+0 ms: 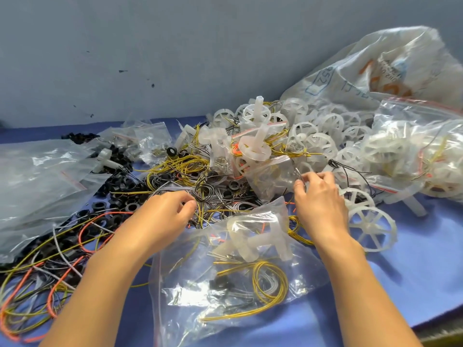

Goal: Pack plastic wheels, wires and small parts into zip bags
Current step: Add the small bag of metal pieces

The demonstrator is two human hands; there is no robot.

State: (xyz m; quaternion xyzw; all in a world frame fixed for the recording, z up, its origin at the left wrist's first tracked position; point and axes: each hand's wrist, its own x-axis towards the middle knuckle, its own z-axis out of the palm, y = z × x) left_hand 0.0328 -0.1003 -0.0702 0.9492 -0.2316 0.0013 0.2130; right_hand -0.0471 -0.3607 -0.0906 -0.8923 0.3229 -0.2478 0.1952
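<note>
The open zip bag (190,291) lies on the blue desk (413,284) between the forearms, holding a white wheel (253,239), a yellow wire coil (273,284) and small dark parts. Just beyond it, the left hand (162,216) has a narrow grip, fingertips pinching a strand of the wire tangle (185,169). The right hand (320,204) pinches thin grey pins (298,172). A loose wheel (370,229) lies beside it, with filled bags (413,151) behind.

wire tangle (190,176) blocks centre, bare cloth (413,284) right
</note>
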